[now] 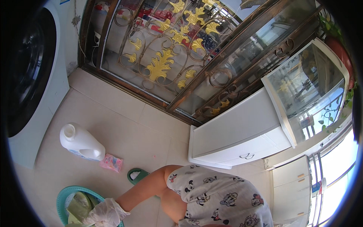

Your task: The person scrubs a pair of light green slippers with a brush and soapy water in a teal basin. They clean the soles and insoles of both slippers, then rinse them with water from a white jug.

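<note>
My right hand [106, 214], in a thin translucent glove, reaches down into a teal plastic basin [63, 195] at the lower left. It lies against an olive-green object [80, 203], probably a slipper, inside the basin. The fingertips are partly hidden, so whether they grip it is unclear. My left hand is out of view. Beyond the basin a white plastic detergent jug [85, 143] stands on the floor with its mouth uncapped. A pink printed packet [111, 163] lies beside its base. A dark green slipper [137, 175] shows behind my forearm.
A front-loading washing machine [49, 113] stands at the left. Glass sliding doors [158, 90] with gold scrollwork run across the far side. A white cabinet [238, 130] carries a glass tank [309, 85] at the right. Pale tiles [136, 136] cover the floor.
</note>
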Demonstrator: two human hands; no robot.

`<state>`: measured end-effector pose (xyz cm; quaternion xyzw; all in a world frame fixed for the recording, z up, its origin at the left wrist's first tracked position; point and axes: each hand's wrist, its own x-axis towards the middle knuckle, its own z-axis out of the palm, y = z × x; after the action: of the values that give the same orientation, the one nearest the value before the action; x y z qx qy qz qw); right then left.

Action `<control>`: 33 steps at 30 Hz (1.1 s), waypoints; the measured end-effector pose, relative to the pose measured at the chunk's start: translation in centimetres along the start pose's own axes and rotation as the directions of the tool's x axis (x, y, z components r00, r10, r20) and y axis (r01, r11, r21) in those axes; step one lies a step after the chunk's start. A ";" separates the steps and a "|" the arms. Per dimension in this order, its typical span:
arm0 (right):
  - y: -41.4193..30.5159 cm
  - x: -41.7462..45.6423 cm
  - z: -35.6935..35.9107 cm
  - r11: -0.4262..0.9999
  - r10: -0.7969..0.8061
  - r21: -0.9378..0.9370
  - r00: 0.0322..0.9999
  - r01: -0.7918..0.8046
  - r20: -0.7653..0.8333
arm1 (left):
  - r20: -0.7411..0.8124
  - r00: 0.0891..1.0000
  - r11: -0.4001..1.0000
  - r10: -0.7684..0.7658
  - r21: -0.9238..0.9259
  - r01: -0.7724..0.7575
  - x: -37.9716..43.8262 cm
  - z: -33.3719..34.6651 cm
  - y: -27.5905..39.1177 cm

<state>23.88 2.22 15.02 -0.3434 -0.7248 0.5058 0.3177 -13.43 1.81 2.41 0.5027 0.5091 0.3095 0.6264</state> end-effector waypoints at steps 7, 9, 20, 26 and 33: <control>2.3 1.7 0.8 0.958 -0.281 0.004 0.941 0.287 -0.189 | -0.043 0.992 0.941 -0.117 -0.325 0.096 -0.3 3.3 7.0; 3.3 2.4 1.5 0.896 -0.433 -0.028 0.858 0.443 -0.277 | -0.070 0.989 0.957 -0.133 -0.269 0.109 -0.5 2.1 6.4; -0.1 -0.6 -1.5 0.993 -0.115 -0.039 0.982 0.110 -0.149 | -0.099 0.992 0.916 0.077 0.400 -0.031 0.8 4.5 4.5; -1.8 -1.7 -1.7 0.989 0.074 0.140 0.979 -0.048 -0.189 | -0.143 0.957 0.769 0.252 0.630 -0.109 4.0 11.5 8.2; -1.5 1.1 0.3 0.847 0.259 0.518 0.944 -0.120 -0.204 | -0.359 0.933 0.810 0.040 0.558 0.180 4.7 10.4 6.5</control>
<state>22.75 2.62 16.49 -0.3848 -0.4823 0.6540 0.4378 -1.41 4.78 6.74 0.5865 0.7016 0.2005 0.3516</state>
